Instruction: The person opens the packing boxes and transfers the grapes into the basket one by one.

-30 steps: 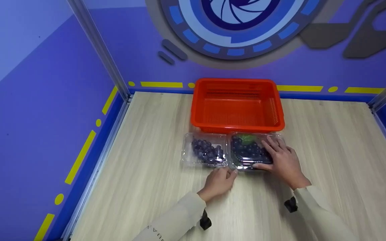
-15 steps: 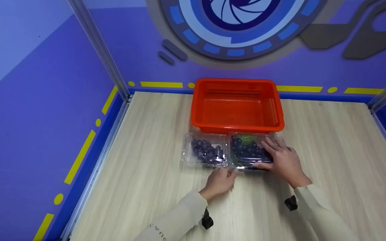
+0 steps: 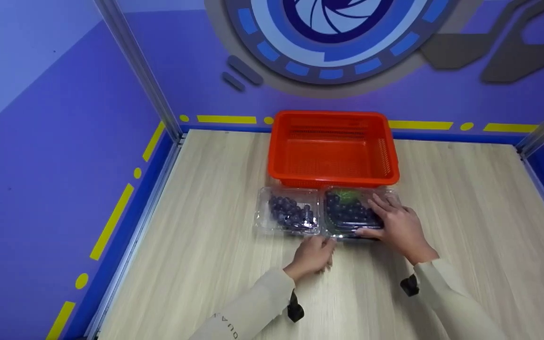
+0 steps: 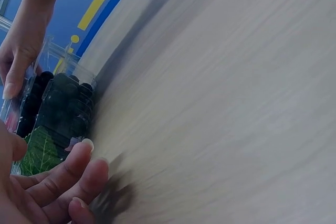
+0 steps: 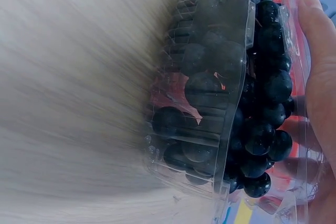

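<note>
In the head view, a clear plastic clamshell box (image 3: 347, 215) of dark grapes with a green leaf stands on the table, right of centre. My right hand (image 3: 403, 230) rests on its right side, fingers spread over the lid and thumb at the front edge. The right wrist view shows a gap with bare grapes (image 5: 260, 135) between the box's base and lid. My left hand (image 3: 313, 255) pinches at the box's front left corner with thumb and forefinger, its other fingers loosely bent. To the left stands a second clear box (image 3: 263, 219) with fewer grapes.
A red plastic basket (image 3: 333, 181) stands directly behind both boxes, near the patterned back wall (image 3: 465, 104). The wooden table (image 3: 196, 226) extends to a blue side wall (image 3: 64, 165) on the left.
My left hand has shifted very slightly right at the box corner, its lower fingers moving a little. The right hand and both boxes hold their places.
</note>
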Tool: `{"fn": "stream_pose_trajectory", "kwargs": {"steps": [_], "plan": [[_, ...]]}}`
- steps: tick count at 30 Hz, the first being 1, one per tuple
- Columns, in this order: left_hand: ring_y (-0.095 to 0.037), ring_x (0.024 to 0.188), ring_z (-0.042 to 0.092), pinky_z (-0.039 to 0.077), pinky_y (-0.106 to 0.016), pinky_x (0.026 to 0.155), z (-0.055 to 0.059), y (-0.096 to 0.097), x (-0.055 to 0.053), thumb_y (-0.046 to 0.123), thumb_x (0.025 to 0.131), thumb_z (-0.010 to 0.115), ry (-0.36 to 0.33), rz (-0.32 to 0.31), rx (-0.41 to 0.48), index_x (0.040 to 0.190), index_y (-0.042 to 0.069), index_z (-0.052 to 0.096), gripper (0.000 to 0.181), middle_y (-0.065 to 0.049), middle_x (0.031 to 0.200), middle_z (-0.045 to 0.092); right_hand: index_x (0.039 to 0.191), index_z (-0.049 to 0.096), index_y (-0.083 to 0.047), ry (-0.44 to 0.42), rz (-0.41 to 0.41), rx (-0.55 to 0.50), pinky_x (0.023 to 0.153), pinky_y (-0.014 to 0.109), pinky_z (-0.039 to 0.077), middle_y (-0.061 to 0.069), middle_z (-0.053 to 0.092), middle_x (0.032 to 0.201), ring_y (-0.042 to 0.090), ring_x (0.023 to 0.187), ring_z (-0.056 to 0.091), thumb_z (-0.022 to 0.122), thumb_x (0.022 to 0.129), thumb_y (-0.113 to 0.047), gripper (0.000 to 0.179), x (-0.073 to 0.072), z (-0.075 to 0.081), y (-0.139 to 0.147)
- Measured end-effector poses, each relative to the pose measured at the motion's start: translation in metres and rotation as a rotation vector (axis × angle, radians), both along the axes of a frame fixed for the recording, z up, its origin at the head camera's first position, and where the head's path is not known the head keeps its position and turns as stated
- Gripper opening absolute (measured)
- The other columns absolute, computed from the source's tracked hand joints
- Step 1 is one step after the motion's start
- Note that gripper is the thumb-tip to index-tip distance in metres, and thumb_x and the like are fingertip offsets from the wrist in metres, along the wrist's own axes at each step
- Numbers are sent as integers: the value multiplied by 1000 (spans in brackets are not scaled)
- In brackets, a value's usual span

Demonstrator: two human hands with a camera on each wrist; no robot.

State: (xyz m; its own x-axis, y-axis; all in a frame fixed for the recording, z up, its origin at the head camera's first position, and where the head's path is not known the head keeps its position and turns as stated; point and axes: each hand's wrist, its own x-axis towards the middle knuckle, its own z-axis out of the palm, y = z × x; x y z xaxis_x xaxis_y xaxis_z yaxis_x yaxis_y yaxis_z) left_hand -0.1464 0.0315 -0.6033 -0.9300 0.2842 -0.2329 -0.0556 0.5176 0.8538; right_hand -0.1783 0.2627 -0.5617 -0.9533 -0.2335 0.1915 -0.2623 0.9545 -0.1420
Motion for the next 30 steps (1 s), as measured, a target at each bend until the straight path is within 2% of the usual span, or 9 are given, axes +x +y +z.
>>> {"fn": "stream_pose_trajectory", "kwargs": {"steps": [3, 6, 12, 17, 19, 25, 30], "plan": [[-14, 37, 55, 45, -27, 39, -1, 1, 0, 41, 100, 44, -28, 6, 30, 86, 9, 68, 43, -2, 56, 66, 143, 47, -18, -8, -10, -1, 96, 67, 41, 9, 44, 151, 37, 140, 35, 64, 65, -78, 100, 1, -1, 0], [-16, 37, 55, 48, -31, 38, -1, 2, 0, 41, 100, 45, -55, 20, 59, 82, 7, 67, 44, -5, 56, 66, 142, 48, -16, -3, -14, -5, 97, 67, 41, 9, 44, 151, 37, 140, 35, 64, 65, -78, 101, 2, -3, 1], [-11, 34, 51, 49, -32, 39, -1, 2, 1, 44, 99, 47, -76, 37, 48, 75, 12, 65, 44, -3, 55, 65, 143, 47, -12, 19, 3, 0, 97, 65, 42, 12, 43, 151, 37, 140, 36, 70, 64, -73, 102, 4, -4, 1], [-12, 35, 52, 50, -34, 40, -1, 3, 0, 47, 98, 47, -70, 32, 33, 76, 12, 66, 45, -1, 54, 65, 148, 40, -13, -25, -2, 5, 99, 67, 39, 13, 36, 155, 40, 141, 31, 71, 62, -75, 110, 6, -5, 2], [-13, 35, 53, 50, -34, 40, -1, 3, 0, 47, 98, 47, -67, 28, 32, 77, 11, 66, 46, 0, 54, 65, 149, 38, -13, -32, 0, 5, 99, 68, 38, 13, 34, 155, 40, 142, 29, 72, 60, -75, 114, 6, -6, 1], [-14, 35, 53, 49, -33, 39, -1, 3, 0, 51, 98, 46, -72, 28, 32, 79, 10, 67, 49, 1, 53, 64, 149, 37, -11, 20, 27, -12, 99, 68, 38, 14, 35, 154, 41, 142, 27, 75, 57, -74, 118, 8, -11, 1], [-13, 36, 53, 43, -26, 35, -2, 4, 0, 54, 97, 45, -72, 27, 30, 80, 10, 67, 52, 2, 52, 62, 149, 36, -11, 29, 30, 0, 99, 67, 38, 14, 34, 154, 41, 141, 28, 74, 56, -76, 120, 9, -13, 0]]}}
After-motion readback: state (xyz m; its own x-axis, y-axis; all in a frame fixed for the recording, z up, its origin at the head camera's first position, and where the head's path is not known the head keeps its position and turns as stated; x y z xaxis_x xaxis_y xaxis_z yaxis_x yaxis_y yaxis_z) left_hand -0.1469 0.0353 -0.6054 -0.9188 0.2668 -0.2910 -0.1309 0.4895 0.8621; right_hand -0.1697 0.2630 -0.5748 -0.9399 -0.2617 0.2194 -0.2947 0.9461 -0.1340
